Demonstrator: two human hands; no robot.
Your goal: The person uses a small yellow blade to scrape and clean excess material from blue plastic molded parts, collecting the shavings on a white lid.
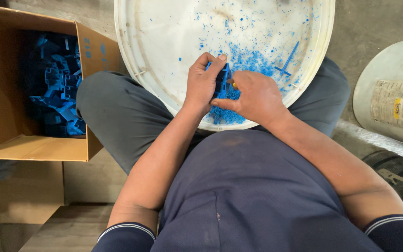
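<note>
My left hand [203,84] is clamped around a blue plastic part [222,80] over the white tub [131,56] on my lap. My right hand [253,95] is closed on a small tool [233,85], touching the part. Blue shavings [248,60] lie underneath.

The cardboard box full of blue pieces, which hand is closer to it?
Left. The left hand grips a blue plastic part over the white tray, on the side toward the cardboard box. The right hand lies farther away.

The plastic part [222,80] was blue, as were the shavings [248,60] speckling the white round tray [164,56]. The cardboard box [10,135] was brown, its plastic pieces [59,88] blue.
</note>
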